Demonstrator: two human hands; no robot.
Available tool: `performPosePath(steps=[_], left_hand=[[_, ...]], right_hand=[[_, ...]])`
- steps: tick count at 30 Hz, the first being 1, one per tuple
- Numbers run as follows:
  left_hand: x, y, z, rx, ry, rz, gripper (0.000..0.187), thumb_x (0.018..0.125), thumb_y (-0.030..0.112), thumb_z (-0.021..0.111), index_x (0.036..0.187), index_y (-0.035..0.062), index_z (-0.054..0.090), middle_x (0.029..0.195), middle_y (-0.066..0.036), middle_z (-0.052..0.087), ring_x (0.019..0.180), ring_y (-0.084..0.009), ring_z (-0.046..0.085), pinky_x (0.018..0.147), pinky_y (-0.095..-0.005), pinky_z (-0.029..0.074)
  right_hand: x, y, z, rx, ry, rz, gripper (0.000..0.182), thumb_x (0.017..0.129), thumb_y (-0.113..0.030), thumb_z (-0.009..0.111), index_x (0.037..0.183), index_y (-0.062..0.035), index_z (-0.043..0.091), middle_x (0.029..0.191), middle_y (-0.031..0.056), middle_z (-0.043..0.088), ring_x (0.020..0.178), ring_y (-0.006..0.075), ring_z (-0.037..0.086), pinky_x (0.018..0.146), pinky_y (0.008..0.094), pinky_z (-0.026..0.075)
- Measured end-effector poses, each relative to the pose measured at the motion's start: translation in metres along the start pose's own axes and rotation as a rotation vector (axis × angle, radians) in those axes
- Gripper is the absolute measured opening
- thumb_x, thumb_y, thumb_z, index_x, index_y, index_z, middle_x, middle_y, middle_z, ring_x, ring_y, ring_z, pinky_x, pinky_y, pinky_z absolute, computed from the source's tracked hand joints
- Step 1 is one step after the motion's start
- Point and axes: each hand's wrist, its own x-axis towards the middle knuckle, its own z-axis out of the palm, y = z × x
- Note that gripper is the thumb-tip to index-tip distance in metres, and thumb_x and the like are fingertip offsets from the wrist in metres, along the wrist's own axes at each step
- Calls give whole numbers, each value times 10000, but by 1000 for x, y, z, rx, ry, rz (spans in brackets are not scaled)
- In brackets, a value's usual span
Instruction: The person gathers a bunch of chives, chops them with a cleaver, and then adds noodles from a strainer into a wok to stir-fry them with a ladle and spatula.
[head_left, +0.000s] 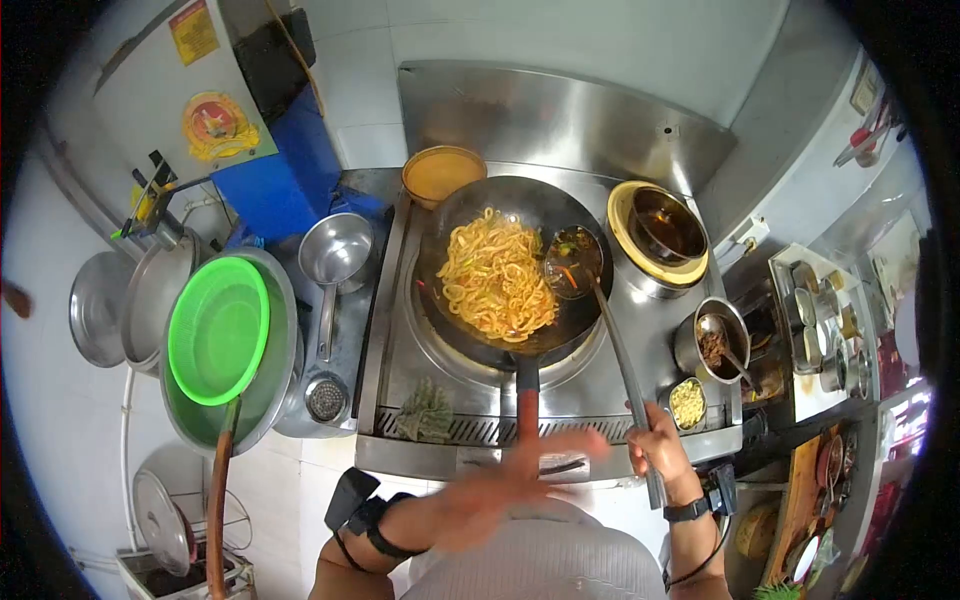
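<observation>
A black wok [468,205] sits on the burner, with thick sauced noodles [495,275] in its middle. My right hand [662,440] is closed around the long handle of a ladle [625,365]. The ladle's bowl rests inside the wok at the right of the noodles, holding dark liquid with bits of vegetable. Close over the near end of the wok handle [527,375], my left hand [505,485] is blurred by motion, its fingers stretched out and apart. A frayed greenish scrubber [425,412] lies on the stove's front grate.
A brown bowl [445,175] stands behind the wok. To the right are a pot of dark liquid [668,222], a pot of brown sauce [712,340] and a small cup of chopped garlic-like bits [688,403]. At left are a metal dipper [338,250] and a green basin [218,330].
</observation>
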Motion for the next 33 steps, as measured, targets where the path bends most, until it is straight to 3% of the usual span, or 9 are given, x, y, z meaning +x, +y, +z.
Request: performPosePath(steps=[3,5,9,12,16,17,20,28,33], left_hand=[[8,-46,-11,67,330,142,356,878,312,392,1095,57,516,1234,-153,370,1155,-189,336,878,-314,344],[-4,-98,-12,99,622,-75,216,831,109,474,989,-13,557,1062,-109,512,995,-153,462,871,-267,338],[-18,-156,-9,-121,788,-383,248,820,181,533,963,-20,555,1006,-62,541,892,-95,507,771,-222,401],[-6,-184,2,-254,952,-302,311,810,202,549,1028,-16,506,1017,-67,526,857,-112,522,760,-227,412],[12,-185,13,-543,743,-332,426,785,168,581,1137,70,362,945,-66,517,740,-174,552,644,-326,466],[18,-187,8,-617,750,-383,435,764,106,582,1125,72,342,891,-80,516,679,-194,553,592,-348,482],[20,-199,-2,-732,652,-414,436,746,50,539,1124,66,323,727,-78,491,572,-175,525,500,-331,453],[25,-199,5,-667,735,-448,359,725,48,540,1029,76,352,668,-53,454,506,-158,474,439,-319,410],[24,-193,7,-665,750,-426,314,716,50,554,969,70,370,655,-52,458,481,-154,470,421,-315,404]], right_hand=[[21,-8,-3,-321,22,-62,330,713,2,426,1031,70,365,521,40,421,359,113,420,324,233,343],[45,-12,2,-411,60,-109,341,705,-5,430,1030,73,367,531,48,432,357,118,420,322,244,341],[111,-33,15,-543,-58,-137,373,689,-23,453,1039,63,354,525,50,430,362,125,430,328,265,347],[122,-54,42,-724,-159,-187,369,695,-19,452,1044,36,344,518,68,440,365,143,442,325,274,353],[84,-67,61,-1330,-198,-204,474,669,6,418,1127,28,296,650,219,545,503,292,559,445,369,437],[90,-36,42,-1521,-76,-474,521,669,5,427,1169,12,279,738,294,547,678,382,575,589,423,452],[17,-70,36,-1689,-149,-226,585,716,14,397,1257,31,174,825,266,561,793,382,566,724,420,440],[-75,-98,-24,-1867,40,-306,542,752,-135,514,1235,-27,293,677,205,567,606,364,565,568,431,455],[-52,-86,-18,-1875,-106,-277,433,815,-185,444,1206,-37,335,661,207,564,584,355,563,528,435,454]])
